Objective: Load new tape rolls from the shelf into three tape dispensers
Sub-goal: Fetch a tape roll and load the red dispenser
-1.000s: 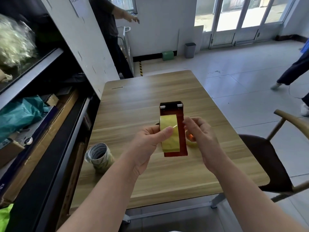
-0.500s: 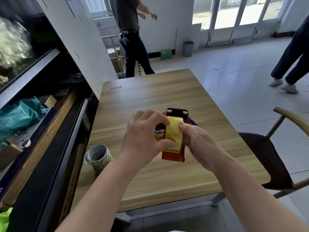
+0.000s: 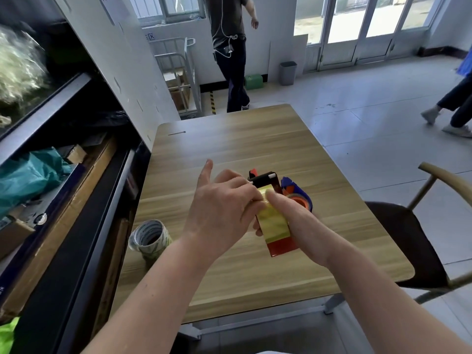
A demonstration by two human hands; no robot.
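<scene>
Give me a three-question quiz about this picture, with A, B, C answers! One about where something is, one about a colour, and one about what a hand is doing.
1. Where is the stack of tape rolls? A on the chair; B on the wooden table, near its left edge; C on the floor.
2. What colour is the tape dispenser being held? A red; B green; C white.
3. What is the right hand doing? A lying flat on the table; B gripping the dispenser, thumb on its yellow tape; C hanging empty.
Answers: 1 B, the stack stands on the tabletop; 2 A, its red body shows below the tape; 3 B, its thumb lies on the tape.
</scene>
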